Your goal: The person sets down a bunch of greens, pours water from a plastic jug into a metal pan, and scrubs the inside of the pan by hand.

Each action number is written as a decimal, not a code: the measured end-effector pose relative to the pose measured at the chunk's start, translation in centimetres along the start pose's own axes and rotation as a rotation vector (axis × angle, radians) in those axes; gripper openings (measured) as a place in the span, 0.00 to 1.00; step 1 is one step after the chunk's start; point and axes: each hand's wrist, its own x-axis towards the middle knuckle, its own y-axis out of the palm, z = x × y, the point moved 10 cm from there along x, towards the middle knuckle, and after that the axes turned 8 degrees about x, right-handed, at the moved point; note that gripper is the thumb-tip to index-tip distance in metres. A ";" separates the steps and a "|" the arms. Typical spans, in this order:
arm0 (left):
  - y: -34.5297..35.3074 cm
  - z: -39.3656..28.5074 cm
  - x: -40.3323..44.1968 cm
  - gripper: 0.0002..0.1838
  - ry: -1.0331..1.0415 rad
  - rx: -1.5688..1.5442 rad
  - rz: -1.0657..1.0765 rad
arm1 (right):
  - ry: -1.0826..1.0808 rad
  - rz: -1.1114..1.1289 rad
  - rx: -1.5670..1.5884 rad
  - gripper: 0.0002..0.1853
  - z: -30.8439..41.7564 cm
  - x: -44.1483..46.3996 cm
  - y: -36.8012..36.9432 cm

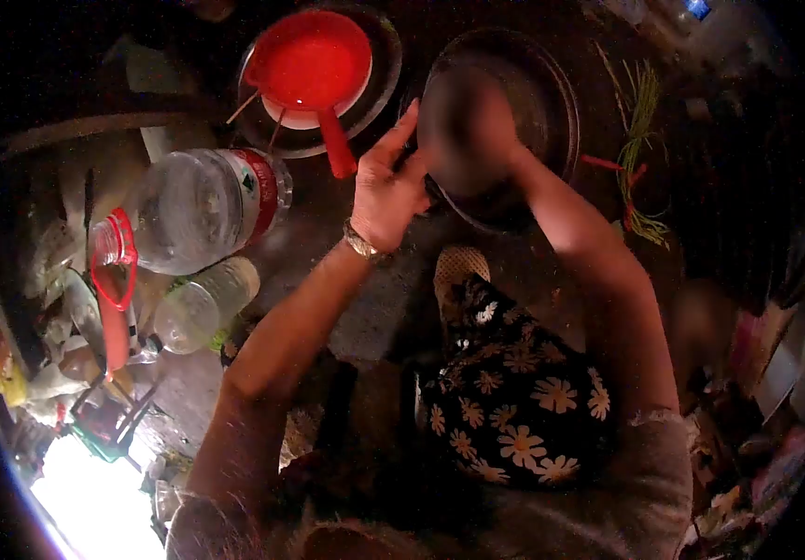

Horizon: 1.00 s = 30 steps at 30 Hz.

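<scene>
A round dark pan or basin [563, 121] sits on the ground in front of me, its rim showing on the right. My left hand [389, 182] is at its left edge, fingers stretched up along the rim and thumb apart; I cannot tell how firmly it touches. Over the pan, my right hand [491, 126] is smeared by motion, so its fingers do not show. Beside that hand is a dark blurred shape [449, 117], too smeared to name. A red long-handled dipper [314, 61] rests on a second round vessel [382, 89] at the upper left.
Left of me lies a large clear plastic bottle [188, 210] with a red label and red handle, and a smaller clear container [199, 308] below it. Green stalks tied with red [640, 149] lie at the right. Daisy-patterned fabric [514, 411] covers my lap.
</scene>
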 end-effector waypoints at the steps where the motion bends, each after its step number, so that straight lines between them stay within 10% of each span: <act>1: 0.2 -0.1 -0.1 0.29 0.000 0.002 0.005 | -0.089 0.088 -0.125 0.23 6.3 -2.0 -2.1; 9: -1.0 0.6 0.3 0.26 -0.076 -0.147 -0.082 | -0.099 0.455 0.387 0.19 -1.1 -6.8 2.9; 14: -0.3 0.5 -0.2 0.27 -0.051 -0.087 -0.073 | -0.056 0.044 0.140 0.17 -2.1 0.4 0.3; 24: -1.2 0.7 -0.1 0.27 -0.081 -0.109 -0.133 | -0.389 0.301 0.107 0.15 -0.1 -5.5 2.2; 30: -0.4 0.7 -0.7 0.26 -0.064 -0.154 -0.123 | -0.028 -0.130 0.210 0.15 -2.4 -2.2 -0.3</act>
